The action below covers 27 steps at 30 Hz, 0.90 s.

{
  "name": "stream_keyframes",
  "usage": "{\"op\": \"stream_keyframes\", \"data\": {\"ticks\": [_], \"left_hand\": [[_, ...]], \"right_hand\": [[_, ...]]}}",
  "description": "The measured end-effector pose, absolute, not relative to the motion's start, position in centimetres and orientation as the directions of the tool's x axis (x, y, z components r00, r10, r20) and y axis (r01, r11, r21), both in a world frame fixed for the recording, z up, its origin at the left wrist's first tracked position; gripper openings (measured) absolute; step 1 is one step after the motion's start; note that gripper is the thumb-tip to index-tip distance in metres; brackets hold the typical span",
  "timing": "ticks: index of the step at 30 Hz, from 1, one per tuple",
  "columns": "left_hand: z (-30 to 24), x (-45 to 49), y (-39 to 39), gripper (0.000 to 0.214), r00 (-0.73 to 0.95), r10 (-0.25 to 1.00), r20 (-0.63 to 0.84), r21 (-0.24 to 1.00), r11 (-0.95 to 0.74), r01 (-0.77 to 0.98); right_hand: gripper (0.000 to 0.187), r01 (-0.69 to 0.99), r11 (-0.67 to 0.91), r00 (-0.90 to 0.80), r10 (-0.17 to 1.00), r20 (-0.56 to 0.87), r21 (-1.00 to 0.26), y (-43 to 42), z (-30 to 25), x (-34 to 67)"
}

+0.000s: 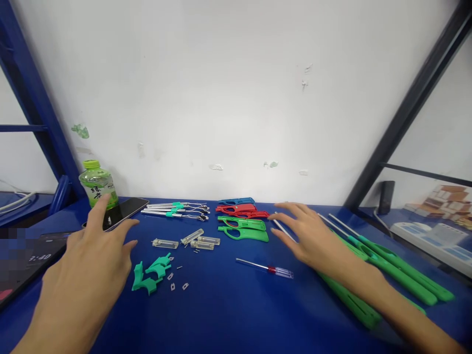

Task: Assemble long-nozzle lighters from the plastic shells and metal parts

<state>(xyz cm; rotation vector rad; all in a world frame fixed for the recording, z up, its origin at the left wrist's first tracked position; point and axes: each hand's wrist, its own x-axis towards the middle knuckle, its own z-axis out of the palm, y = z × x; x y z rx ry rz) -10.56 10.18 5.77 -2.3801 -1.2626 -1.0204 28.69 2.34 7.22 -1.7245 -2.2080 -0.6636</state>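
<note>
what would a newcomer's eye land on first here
Probably the two bare hands, fingers spread above the blue tabletop: the left hand at the left, the right hand at the right. Next might come the blue, red and green handle pieces at the middle of the back edge, against the white wall. Bright teal pieces also stand out, just right of the left hand.

Before me, the blue table (206, 319) carries a screwdriver (273, 270), teal plastic pieces (149, 285), clear cases (202, 245), wired metal tubes (167, 214), coloured handle shells (254, 235), long green lighters (401, 273), a bottle (96, 184) and phones (127, 209).
</note>
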Motion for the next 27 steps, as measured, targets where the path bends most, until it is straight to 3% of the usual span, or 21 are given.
{"op": "stream_keyframes", "data": {"ticks": [3,6,10,14,21,22,27], "left_hand": [[6.0,-9.9,10.2,0.042,0.229,0.782,0.579,0.110,-0.353,0.929],[5.7,-10.0,10.5,0.032,0.146,0.828,0.541,0.067,-0.216,0.974],[5.4,-10.3,10.8,0.042,0.036,0.885,0.465,0.000,-0.040,0.999],[6.0,-9.7,10.6,0.042,-0.019,0.924,0.381,-0.022,0.029,0.999],[8.2,-7.7,10.4,0.035,-0.015,0.953,0.303,-0.042,0.029,0.999],[8.6,-7.2,11.1,0.029,0.020,0.959,0.282,-0.052,-0.005,0.999],[9.9,-4.7,17.5,0.040,0.283,0.940,0.190,-0.117,-0.265,0.957]], "right_hand": [[0.026,0.921,0.300,-0.373,0.864,0.338,0.251,6.8,7.6,28.2],[0.032,0.882,0.356,-0.433,0.870,0.236,0.308,9.7,6.8,28.1],[0.033,0.848,0.391,-0.468,0.869,0.159,0.358,11.1,5.5,28.0],[0.030,0.842,0.388,-0.470,0.869,0.154,0.376,11.5,5.0,28.3],[0.021,0.878,0.398,-0.463,0.848,0.256,0.267,8.4,7.4,28.5],[0.022,0.877,0.418,-0.473,0.840,0.267,0.238,7.1,7.7,28.0],[0.024,0.832,0.543,-0.551,0.788,0.275,0.111,-0.4,6.6,24.8]]}}
